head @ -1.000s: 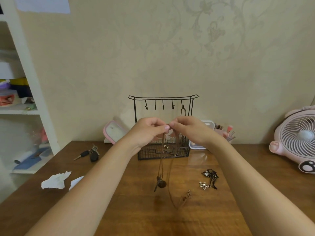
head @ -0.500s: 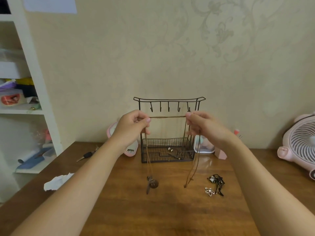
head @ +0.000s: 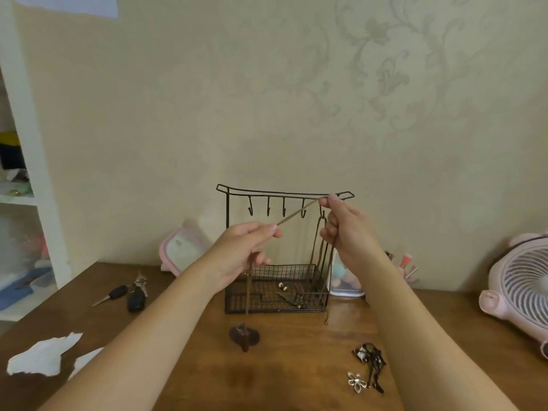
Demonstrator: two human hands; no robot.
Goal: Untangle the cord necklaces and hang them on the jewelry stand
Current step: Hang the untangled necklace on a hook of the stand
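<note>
A black wire jewelry stand [head: 284,193] with several hooks and a mesh basket stands at the back of the wooden table. I hold a brown cord necklace [head: 296,213] stretched between both hands. My left hand [head: 246,250] pinches it lower left, and its dark round pendant [head: 243,336] rests on the table below. My right hand [head: 344,229] pinches the cord up by the stand's right end, cord strands hanging beneath it. A dark tangled necklace with a silver flower charm [head: 367,367] lies on the table at the front right.
Keys [head: 130,293] lie left of the stand and crumpled white paper [head: 41,355] at the front left. A pink fan [head: 522,289] stands at the right, a pink-lidded box [head: 179,250] and a clear container [head: 344,280] behind the stand. White shelves fill the left edge.
My right hand rose to the stand's top right hook area while my left hand dropped, tilting the cord. The pendant came down onto the table.
</note>
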